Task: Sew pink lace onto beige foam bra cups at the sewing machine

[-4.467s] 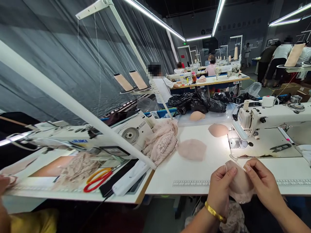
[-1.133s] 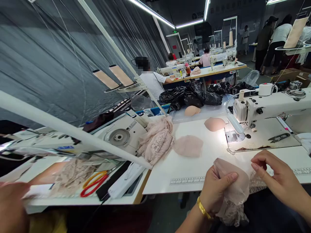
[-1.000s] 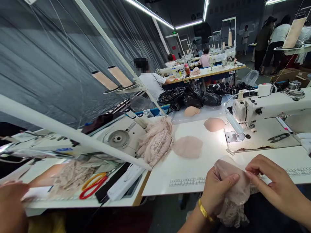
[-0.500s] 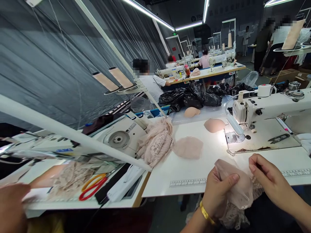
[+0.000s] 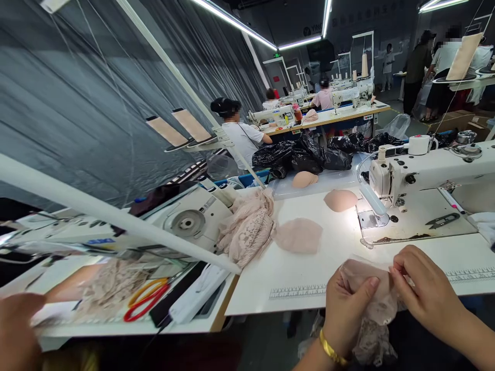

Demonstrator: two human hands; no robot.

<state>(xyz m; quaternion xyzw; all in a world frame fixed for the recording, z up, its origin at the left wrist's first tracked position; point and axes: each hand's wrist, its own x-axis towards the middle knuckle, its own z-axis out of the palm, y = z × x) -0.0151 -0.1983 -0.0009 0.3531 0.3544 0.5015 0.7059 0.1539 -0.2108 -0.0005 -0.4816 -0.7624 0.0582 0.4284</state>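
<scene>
Over the front edge of the table, my left hand (image 5: 350, 299) pinches a sheer beige fabric piece (image 5: 369, 275) between thumb and fingers. My right hand (image 5: 419, 288) grips the right edge of the same fabric with its fingertips. Beige lace (image 5: 373, 340) hangs below my hands. To the left, a flat sheer fabric piece (image 5: 299, 236) lies on the white table. A beige moulded cup (image 5: 340, 200) rests beside the lit needle area of the sewing machine (image 5: 429, 172). Another beige cup (image 5: 304, 179) sits farther back.
A heap of beige lace (image 5: 249, 224) lies at the table's left edge. Thread snips (image 5: 443, 220) rest on the machine bed. A neighbouring table at left holds red-and-yellow scissors (image 5: 147, 299), with a co-worker's blurred hand (image 5: 19, 330) nearby. Black plastic bags (image 5: 305, 152) lie behind.
My right hand has moved left, closer to my left hand, and now grips the fabric's edge. The fabric between my hands has shifted shape. The co-worker's hand at far left has moved slightly.
</scene>
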